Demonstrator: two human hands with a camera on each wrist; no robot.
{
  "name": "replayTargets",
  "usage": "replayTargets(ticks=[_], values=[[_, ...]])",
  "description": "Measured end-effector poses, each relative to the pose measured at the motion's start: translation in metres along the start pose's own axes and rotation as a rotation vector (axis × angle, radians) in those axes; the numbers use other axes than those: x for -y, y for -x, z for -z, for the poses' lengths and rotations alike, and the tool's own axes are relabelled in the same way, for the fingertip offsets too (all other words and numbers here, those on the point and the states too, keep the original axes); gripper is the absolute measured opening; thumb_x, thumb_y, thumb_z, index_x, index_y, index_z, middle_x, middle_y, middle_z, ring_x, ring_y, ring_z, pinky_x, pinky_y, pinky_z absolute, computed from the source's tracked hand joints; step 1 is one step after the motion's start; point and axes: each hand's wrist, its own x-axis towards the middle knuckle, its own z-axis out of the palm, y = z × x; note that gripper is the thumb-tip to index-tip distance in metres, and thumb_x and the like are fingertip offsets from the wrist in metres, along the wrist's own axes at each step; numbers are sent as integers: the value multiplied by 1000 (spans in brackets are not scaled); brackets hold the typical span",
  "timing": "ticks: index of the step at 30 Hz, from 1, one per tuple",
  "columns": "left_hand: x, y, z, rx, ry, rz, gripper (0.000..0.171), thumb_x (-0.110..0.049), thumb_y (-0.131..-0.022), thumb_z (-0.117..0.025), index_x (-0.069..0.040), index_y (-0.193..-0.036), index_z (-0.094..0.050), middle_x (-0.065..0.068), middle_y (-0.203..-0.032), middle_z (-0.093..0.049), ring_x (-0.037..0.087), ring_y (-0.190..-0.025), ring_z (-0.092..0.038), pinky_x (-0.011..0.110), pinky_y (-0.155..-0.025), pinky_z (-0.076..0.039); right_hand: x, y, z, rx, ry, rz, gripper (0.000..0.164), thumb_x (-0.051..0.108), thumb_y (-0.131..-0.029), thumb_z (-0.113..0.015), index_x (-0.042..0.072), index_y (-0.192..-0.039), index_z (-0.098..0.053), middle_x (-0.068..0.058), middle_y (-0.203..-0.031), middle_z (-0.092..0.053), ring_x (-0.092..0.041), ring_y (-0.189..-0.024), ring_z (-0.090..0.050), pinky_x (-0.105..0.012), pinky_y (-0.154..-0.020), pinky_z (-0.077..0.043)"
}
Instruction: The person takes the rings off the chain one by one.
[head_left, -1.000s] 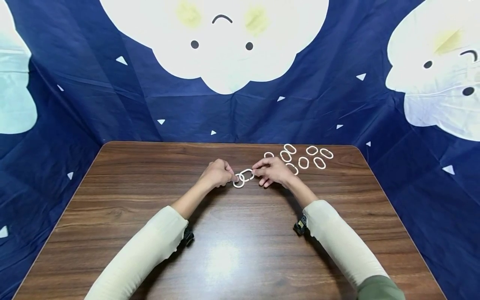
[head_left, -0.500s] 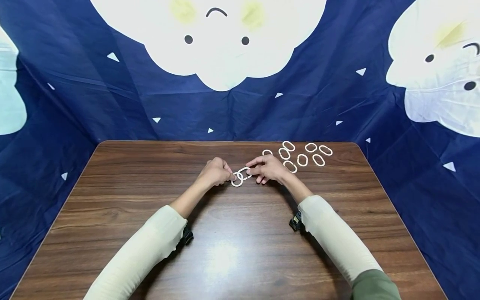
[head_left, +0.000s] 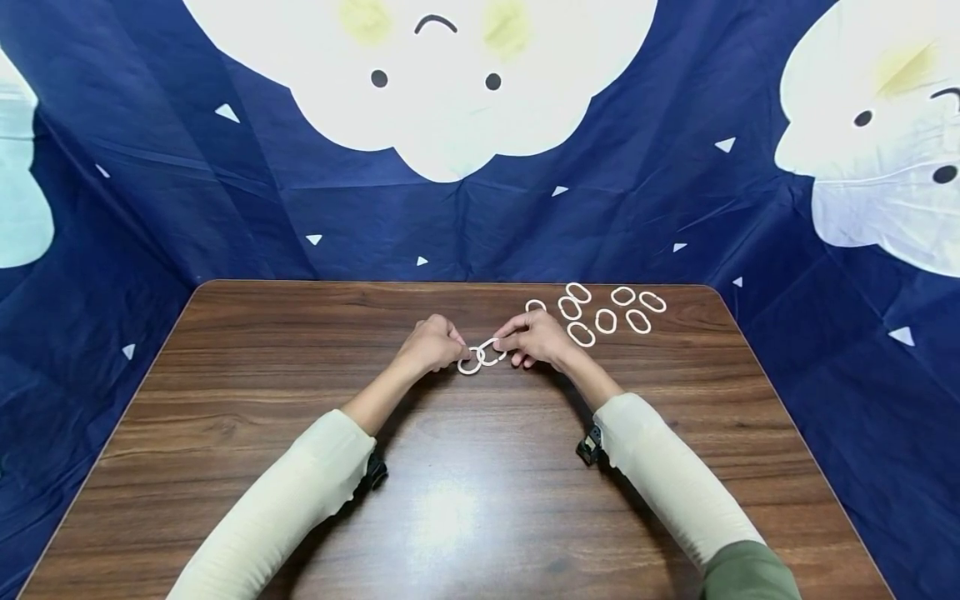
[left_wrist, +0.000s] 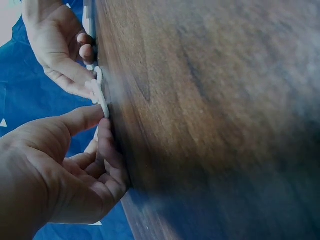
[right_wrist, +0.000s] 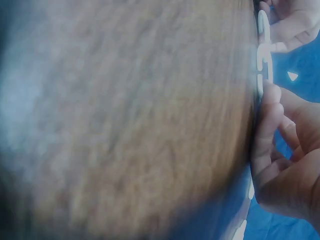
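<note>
Two white oval plastic chain links are joined between my hands, near the far side of the table. My left hand pinches the left chain link between thumb and finger; the left wrist view shows this link held edge-on at the fingertips. On the other side my right hand pinches the right chain link, which has a small gap on its near side. In the right wrist view the right link runs up from my fingertips and crosses the left one.
Several loose white chain links, among them one link, lie beyond and right of my right hand, towards the far right corner of the brown wooden table. A blue curtain with cloud prints stands behind the table.
My right hand has come slightly left, with its link crossing the left one. The left link has tilted a little down and left in my left hand. The head view has shifted slightly.
</note>
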Motion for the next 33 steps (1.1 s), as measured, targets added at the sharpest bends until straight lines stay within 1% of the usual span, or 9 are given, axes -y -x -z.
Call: replayTargets(ticks=[7, 10, 14, 17, 19, 23, 25, 32, 33], values=[[1, -1, -1, -36, -51, -46, 8, -32, -88, -90, -30, -83, -84, -8, -79, -77, 16, -75, -70, 34, -68, -55, 0, 6, 4, 27, -68, 2, 16, 4, -103, -79, -4, -116, -73, -4, -85, -72, -13, -69, -71, -24, -60, -60], [1, -1, -1, -18, -9, -48, 6, -30, -92, -88, -28, -87, -85, -5, -74, -77, 16, -68, -70, 33, -63, -55, -1, 8, 5, 32, -95, 4, 16, 2, -103, -77, -5, -116, -71, -4, -90, -73, -13, -72, -73, -24, -65, -63], [0, 1, 2, 11, 51, -31, 5, -27, -94, -85, -23, -92, -84, -1, -65, -74, 15, -57, -68, 31, -53, -54, -1, 11, 4, 32, -134, 19, 15, -2, -103, -76, -6, -115, -69, -5, -90, -73, -13, -75, -75, -25, -70, -66], [-3, 7, 4, 9, 61, -23, 5, -25, -95, -83, -21, -92, -83, -3, -63, -72, 13, -55, -66, 30, -52, -53, -2, 12, 3, 32, -162, 32, 14, -6, -101, -76, -7, -113, -67, -6, -89, -74, -14, -76, -76, -26, -73, -68], [-4, 10, 5, -1, 69, -38, 5, -23, -95, -81, -19, -92, -82, -3, -62, -70, 14, -53, -64, 31, -50, -51, -2, 12, 2, 34, -175, 40, 14, -8, -101, -75, -7, -112, -67, -7, -88, -74, -15, -77, -77, -28, -75, -69], [-19, 26, 11, 16, 93, -28, 8, -18, -96, -78, -13, -91, -83, 0, -65, -72, 14, -53, -62, 31, -50, -51, -4, 13, 1, 31, -197, 53, 14, -12, -100, -73, -8, -111, -65, -10, -88, -73, -17, -78, -79, -32, -78, -70], [-22, 30, 12, 25, 99, -16, 11, -19, -97, -78, -12, -91, -83, 1, -68, -74, 14, -54, -62, 31, -50, -52, -5, 13, 1, 26, -209, 59, 14, -13, -100, -73, -8, -110, -64, -10, -88, -72, -18, -78, -80, -33, -80, -70], [-21, 32, 13, 15, 135, -41, 10, -20, -97, -79, -12, -94, -83, 2, -72, -77, 15, -57, -65, 33, -51, -53, -7, 15, -4, 4, -244, 89, 13, -14, -101, -71, -8, -109, -63, -9, -89, -70, -18, -79, -81, -32, -81, -70], [-24, 37, 15, 17, 148, -37, 10, -19, -97, -79, -11, -94, -83, 2, -73, -77, 14, -57, -65, 32, -52, -52, -7, 15, -5, 0, -249, 95, 13, -15, -101, -71, -9, -110, -63, -9, -89, -70, -18, -80, -81, -32, -82, -70]])
